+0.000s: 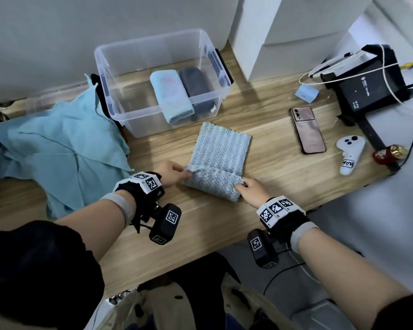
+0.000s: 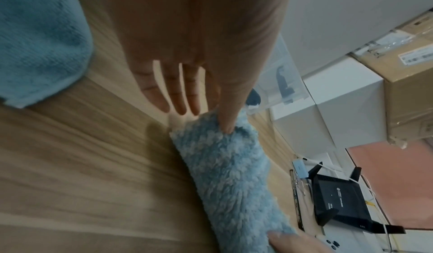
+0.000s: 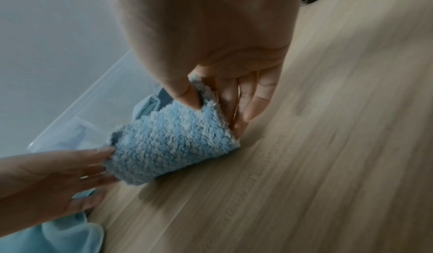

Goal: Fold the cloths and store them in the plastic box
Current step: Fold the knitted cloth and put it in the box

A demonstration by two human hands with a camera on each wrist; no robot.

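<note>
A fluffy blue-and-white cloth [image 1: 218, 158] lies on the wooden table in front of the clear plastic box [image 1: 110, 75]. Its near end is folded over. My left hand [image 1: 174, 172] pinches the left corner of that fold [image 2: 211, 142] between thumb and forefinger. My right hand [image 1: 248, 189] pinches the right corner [image 3: 203, 99] the same way. Inside the box lie a folded light blue cloth [image 1: 172, 96] and a dark grey one [image 1: 198, 89], side by side. A large teal cloth [image 1: 57, 148] is spread loose at the left.
A phone [image 1: 306, 129], a white controller [image 1: 349, 153], a small blue cube [image 1: 306, 92] and a black router [image 1: 365, 84] with cables sit at the right. The table's front edge runs just below my wrists. A white cabinet [image 1: 284, 32] stands behind.
</note>
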